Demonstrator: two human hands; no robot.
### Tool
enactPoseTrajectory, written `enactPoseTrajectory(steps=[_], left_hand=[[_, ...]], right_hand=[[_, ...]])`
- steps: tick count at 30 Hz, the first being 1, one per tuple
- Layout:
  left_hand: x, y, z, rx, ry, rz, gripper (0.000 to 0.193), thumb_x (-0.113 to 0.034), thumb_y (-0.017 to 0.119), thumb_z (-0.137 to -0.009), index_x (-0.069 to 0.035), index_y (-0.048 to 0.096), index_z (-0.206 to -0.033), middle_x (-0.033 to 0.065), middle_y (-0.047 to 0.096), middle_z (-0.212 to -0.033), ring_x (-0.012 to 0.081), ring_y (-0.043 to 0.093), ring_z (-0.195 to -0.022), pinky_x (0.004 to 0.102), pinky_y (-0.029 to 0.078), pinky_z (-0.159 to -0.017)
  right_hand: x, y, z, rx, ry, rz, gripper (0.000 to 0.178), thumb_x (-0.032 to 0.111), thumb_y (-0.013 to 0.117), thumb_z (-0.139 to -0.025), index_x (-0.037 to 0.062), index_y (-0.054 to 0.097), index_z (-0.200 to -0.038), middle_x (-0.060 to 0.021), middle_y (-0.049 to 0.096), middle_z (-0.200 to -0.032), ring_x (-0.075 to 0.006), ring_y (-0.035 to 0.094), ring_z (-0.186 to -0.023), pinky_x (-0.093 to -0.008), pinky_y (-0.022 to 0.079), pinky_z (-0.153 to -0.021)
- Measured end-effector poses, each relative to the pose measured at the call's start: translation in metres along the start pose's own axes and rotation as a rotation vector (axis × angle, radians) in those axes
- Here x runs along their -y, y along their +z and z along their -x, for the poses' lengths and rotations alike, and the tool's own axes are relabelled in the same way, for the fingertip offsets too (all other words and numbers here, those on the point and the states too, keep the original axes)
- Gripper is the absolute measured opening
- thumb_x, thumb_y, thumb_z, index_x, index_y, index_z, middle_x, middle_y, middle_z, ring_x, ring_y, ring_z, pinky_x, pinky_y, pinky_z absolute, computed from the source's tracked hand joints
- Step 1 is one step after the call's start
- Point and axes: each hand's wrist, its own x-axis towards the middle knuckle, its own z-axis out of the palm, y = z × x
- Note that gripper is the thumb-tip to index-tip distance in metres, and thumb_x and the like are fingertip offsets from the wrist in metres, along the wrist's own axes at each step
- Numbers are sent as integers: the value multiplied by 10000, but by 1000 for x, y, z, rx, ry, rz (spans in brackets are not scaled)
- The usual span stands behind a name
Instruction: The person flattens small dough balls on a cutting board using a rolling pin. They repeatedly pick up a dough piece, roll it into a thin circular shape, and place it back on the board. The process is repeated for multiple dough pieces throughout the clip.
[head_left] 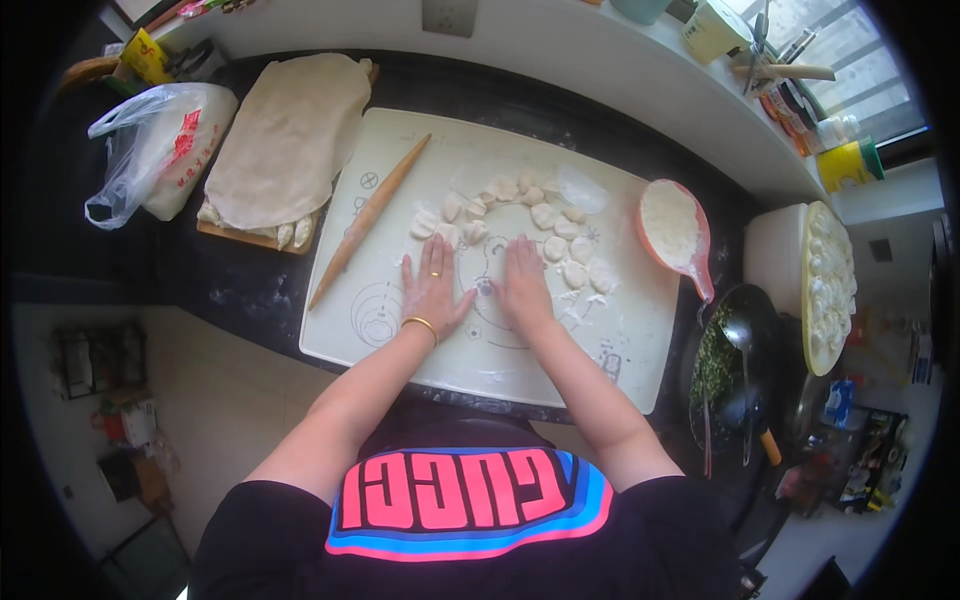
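Note:
My left hand (432, 288) lies flat, fingers spread, on the white pastry mat (400, 340); it wears a ring and a gold bangle. My right hand (523, 283) rests flat beside it, and a small bit of dough (484, 288) shows between the two thumbs. Several small dough pieces (545, 215) lie in an arc on the mat just beyond my fingertips. A wooden rolling pin (368, 220) lies slantwise on the mat's left side, apart from both hands.
A cloth (290, 135) covers a wooden board with dumplings at the left, next to a plastic flour bag (165, 145). At the right are a red scoop of flour (672, 228), a dark pan of green filling (725, 370) and a round tray of dumplings (828, 285).

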Motion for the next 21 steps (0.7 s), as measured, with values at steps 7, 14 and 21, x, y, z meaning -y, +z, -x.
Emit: enactPoseTrajectory(steps=[7, 14, 21], left_hand=[[-2, -8, -2, 55, -13, 5, 854, -488, 478, -851, 29, 148, -1445, 161, 91, -1535, 262, 63, -1429, 530, 40, -1121], [-2, -7, -1, 43, -2, 26, 855, -487, 473, -856, 26, 132, -1448, 163, 70, -1537, 265, 48, -1431, 533, 30, -1120], [0, -5, 0, 54, -3, 35, 847, -484, 467, -864, 28, 129, -1448, 165, 66, -1538, 272, 38, -1431, 538, 18, -1118]], right_hand=[[-6, 4, -13, -1, -39, 215, 623, 204, 609, -827, -46, 367, -1344, -270, 340, -1402, -390, 298, -1331, -446, 292, -1071], [-26, -35, -30, 24, 116, -390, 367, 101, 610, -787, 40, 554, -1144, -237, 549, -1195, -339, 547, -1066, -397, 473, -831], [-10, -35, -35, -152, 78, -126, 501, 201, 640, -798, -32, 493, -1217, -256, 452, -1303, -356, 489, -1158, -418, 407, -945]])
